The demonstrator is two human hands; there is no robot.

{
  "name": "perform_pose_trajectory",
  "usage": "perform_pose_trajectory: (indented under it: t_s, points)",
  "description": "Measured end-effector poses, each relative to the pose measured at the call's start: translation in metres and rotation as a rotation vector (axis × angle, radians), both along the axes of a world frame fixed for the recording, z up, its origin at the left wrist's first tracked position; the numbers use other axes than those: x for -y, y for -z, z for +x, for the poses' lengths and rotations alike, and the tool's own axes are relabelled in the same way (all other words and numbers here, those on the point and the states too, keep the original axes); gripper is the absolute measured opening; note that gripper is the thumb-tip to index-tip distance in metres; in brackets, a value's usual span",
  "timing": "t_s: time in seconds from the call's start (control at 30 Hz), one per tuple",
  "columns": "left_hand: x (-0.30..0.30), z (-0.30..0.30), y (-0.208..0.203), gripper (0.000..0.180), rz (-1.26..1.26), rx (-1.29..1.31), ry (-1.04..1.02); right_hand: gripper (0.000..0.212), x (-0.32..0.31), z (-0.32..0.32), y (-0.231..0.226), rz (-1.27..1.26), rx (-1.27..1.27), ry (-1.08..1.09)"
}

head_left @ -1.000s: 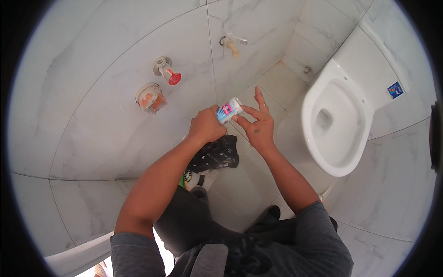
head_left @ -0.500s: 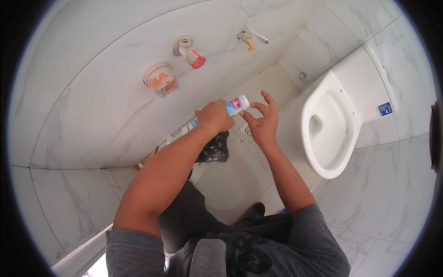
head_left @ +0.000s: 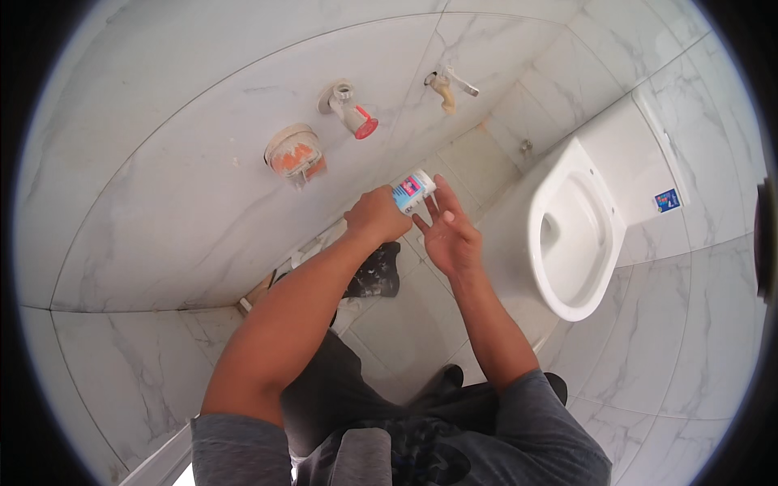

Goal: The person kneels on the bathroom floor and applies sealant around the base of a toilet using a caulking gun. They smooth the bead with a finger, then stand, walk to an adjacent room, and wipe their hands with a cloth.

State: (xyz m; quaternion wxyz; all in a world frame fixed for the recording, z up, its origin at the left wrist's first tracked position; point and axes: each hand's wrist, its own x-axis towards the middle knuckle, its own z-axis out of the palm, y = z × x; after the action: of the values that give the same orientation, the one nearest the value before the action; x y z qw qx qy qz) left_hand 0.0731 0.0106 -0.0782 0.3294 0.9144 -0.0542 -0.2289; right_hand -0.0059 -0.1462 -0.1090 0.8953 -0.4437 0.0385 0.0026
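Note:
My left hand (head_left: 379,217) is wrapped around a white cylindrical container (head_left: 412,190) with a pink and light blue label. Its white end points to the right, away from my fist. The rest of the container is hidden behind my fingers. Around that white end my right hand (head_left: 454,235) has its fingers spread, palm partly turned up. One fingertip is at the rim, but whether it touches I cannot tell. Below my left forearm, a black plastic bag (head_left: 375,271) with white smears lies on the tiled floor.
A white toilet bowl (head_left: 571,235) stands at the right. On the marbled wall are a valve with a red handle (head_left: 365,127), a yellowish tap (head_left: 444,93) and a pipe opening with an orange inside (head_left: 296,155). White items (head_left: 312,249) lie along the wall's foot.
My right hand has turned from a pinch-like pose beside the container's end to a more open one with the palm up. The container is tilted slightly more upward, still in my left hand.

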Motion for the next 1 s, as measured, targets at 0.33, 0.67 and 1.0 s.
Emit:
perform_pose_trajectory:
  t_s: [0.33, 0.67, 1.0]
  points:
    - [-0.005, 0.007, 0.016, 0.048, -0.066, 0.02, -0.029, 0.109, -0.016, 0.012, 0.011, -0.251, 0.115, -0.002]
    - [-0.024, 0.017, -0.003, 0.044, 0.073, 0.085, 0.049, 0.054, 0.033, -0.04, 0.104, -1.203, -0.491, -0.577]
    - [-0.021, 0.015, -0.018, 0.038, 0.157, 0.107, 0.178, 0.037, 0.082, -0.007, 0.187, -2.177, -0.915, -0.738]
